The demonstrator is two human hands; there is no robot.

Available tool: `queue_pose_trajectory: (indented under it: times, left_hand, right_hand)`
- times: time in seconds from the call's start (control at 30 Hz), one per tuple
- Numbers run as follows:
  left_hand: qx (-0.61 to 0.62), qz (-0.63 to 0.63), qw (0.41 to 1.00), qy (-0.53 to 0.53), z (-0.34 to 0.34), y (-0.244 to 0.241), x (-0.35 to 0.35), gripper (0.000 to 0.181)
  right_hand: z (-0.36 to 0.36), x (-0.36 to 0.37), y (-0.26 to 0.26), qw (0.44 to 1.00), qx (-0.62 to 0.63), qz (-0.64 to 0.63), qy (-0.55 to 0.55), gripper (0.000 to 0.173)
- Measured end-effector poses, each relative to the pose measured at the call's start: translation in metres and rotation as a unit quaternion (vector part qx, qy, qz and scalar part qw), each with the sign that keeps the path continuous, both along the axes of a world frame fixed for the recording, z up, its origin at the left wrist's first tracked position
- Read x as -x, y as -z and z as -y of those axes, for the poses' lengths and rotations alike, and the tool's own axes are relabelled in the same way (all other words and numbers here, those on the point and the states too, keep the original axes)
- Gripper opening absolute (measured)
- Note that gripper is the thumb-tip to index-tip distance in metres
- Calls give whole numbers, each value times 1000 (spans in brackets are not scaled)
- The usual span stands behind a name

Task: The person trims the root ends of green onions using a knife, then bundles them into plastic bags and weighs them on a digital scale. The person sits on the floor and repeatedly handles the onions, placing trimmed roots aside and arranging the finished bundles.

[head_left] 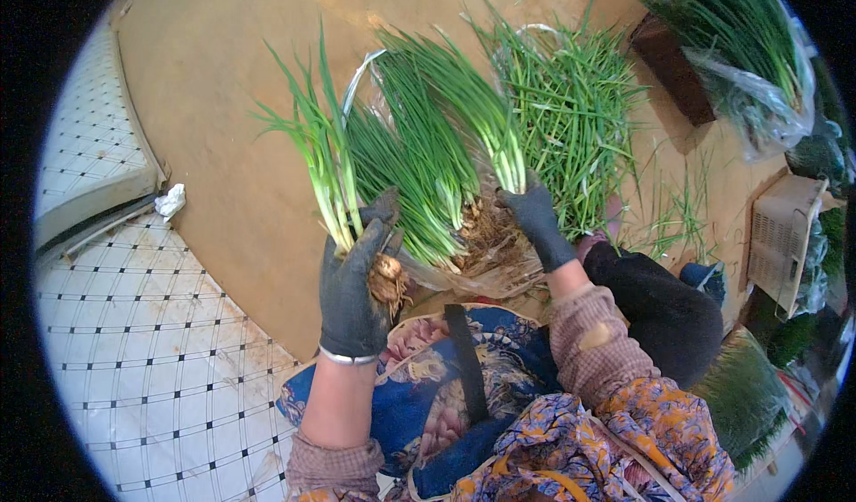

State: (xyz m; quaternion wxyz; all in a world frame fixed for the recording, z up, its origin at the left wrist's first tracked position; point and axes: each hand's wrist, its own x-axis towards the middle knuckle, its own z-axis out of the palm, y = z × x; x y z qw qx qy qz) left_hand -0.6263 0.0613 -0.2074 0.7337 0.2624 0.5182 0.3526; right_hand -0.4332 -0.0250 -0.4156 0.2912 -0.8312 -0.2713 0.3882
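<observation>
My left hand (354, 288), in a dark glove, grips a small bunch of green onions (334, 194) by the pale stalks. Their bulbs and roots (388, 280) stick out on the near side of the fist. My right hand (538, 214), gloved too, holds another bunch of green onions (498, 137) by its white lower ends, its leaves pointing up and left. Between the hands lies a heap of green onions (418, 161) in an opened clear plastic bag (498, 288). Its brown roots (491, 244) face me.
Loose green leaves (568, 114) are heaped right of the bag. Farther right are a dark brown block (672, 67), bagged green onions (742, 40) and a pale plastic crate (782, 228). A crumpled white tissue (170, 201) lies at the left, by the patterned tile floor (154, 341).
</observation>
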Motion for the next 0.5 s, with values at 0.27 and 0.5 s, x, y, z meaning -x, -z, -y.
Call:
queue_pose_trajectory:
  times: [0.27,0.5]
  left_hand:
    - [-50,83,995,25,11,-6,3,27]
    - [26,111,988,109,45,9,6,21]
  right_hand:
    - [24,-41,-114,973,-177,-77,128,30]
    - [46,-12,-168,909,-279,-271,151,22]
